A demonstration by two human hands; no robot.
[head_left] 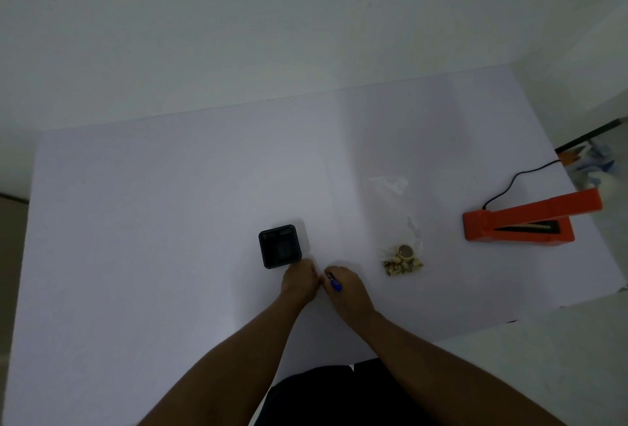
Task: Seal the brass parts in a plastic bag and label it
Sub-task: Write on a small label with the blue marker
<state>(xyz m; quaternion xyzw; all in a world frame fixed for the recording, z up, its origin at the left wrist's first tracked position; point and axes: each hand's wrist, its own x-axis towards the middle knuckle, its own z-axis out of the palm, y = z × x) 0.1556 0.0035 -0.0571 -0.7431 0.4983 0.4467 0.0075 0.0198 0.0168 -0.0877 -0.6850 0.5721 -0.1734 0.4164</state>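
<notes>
Pen (334, 282) | right hand (346, 293) grips | axis diagonal, far-left to near-right

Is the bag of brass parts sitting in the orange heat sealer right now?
No, the bag of brass parts lies on the table, apart from the orange heat sealer.

A: Where does this view look from?
B: From the person's head, facing forward and steeply down onto the white table (136, 221). The far wall (238, 18) fills the top third.
A: How near is it?
B: Close. Both forearms run up from the bottom edge, and the left hand (299, 278) and right hand (346, 293) meet just below the middle, near enough to show a blue pen (334, 282) in the right.
A: And the framing?
B: One wide-angle view – the table's far edge slants up to the right
</notes>
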